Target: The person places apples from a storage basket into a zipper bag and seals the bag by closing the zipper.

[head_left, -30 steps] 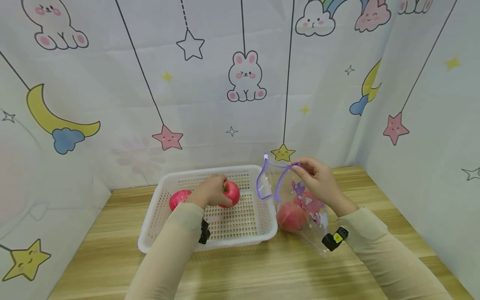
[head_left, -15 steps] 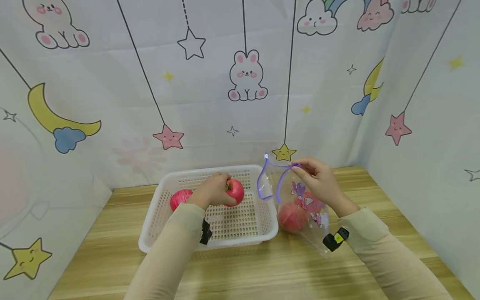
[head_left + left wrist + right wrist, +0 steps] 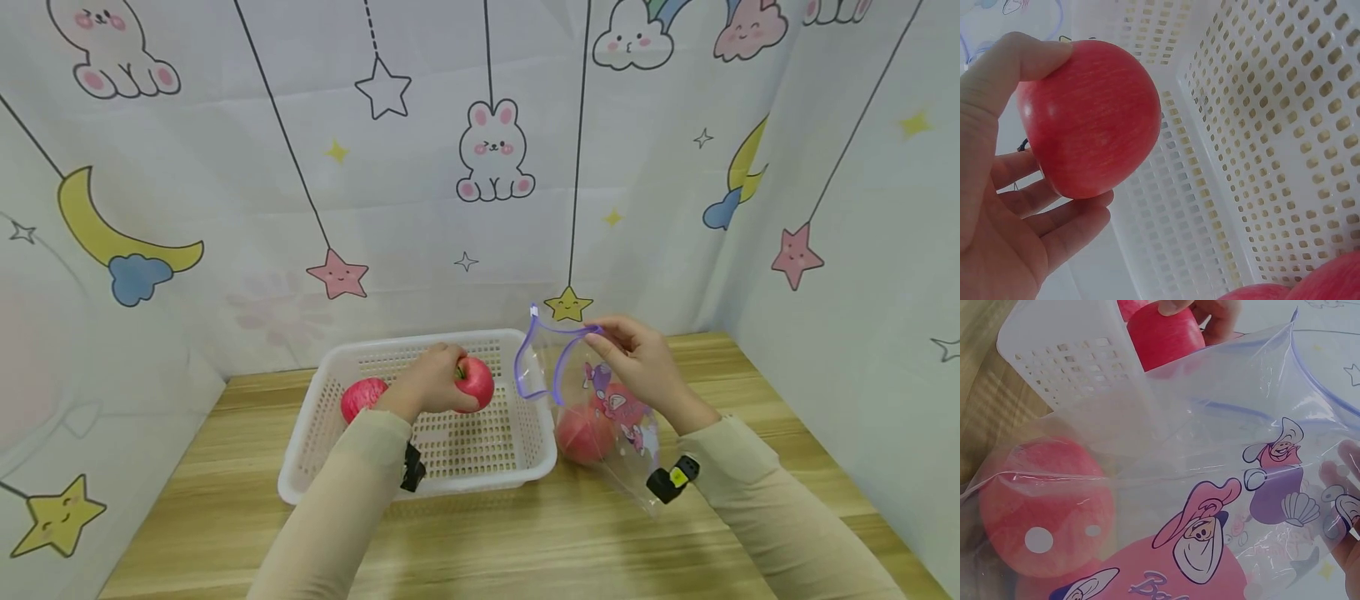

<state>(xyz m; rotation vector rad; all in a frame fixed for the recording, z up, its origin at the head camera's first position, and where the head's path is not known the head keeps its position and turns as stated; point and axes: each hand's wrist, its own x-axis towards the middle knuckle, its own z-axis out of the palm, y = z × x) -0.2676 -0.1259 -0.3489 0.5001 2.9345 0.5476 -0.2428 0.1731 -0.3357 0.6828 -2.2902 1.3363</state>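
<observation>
My left hand (image 3: 435, 379) grips a red apple (image 3: 476, 385) above the white basket, thumb on one side and fingers round the other. The left wrist view shows this apple (image 3: 1094, 119) close up, clear of the basket floor. With thumb and fingers my right hand (image 3: 637, 358) pinches the purple-edged rim of a clear zip bag (image 3: 536, 358), whose mouth gapes toward the basket. Inside the bag sits an apple (image 3: 585, 435); a second red shape beside it is partly covered by the bag's cartoon print (image 3: 1197, 550).
The white perforated basket (image 3: 420, 492) stands on the wooden table (image 3: 480, 550), left of the bag. Another apple (image 3: 363, 400) lies at its left end; the left wrist view shows two red rounded shapes there. A patterned cloth (image 3: 420, 225) hangs behind.
My left hand has moved a little to the right with its apple, nearer the bag. The right hand and the bag stay almost where they were.
</observation>
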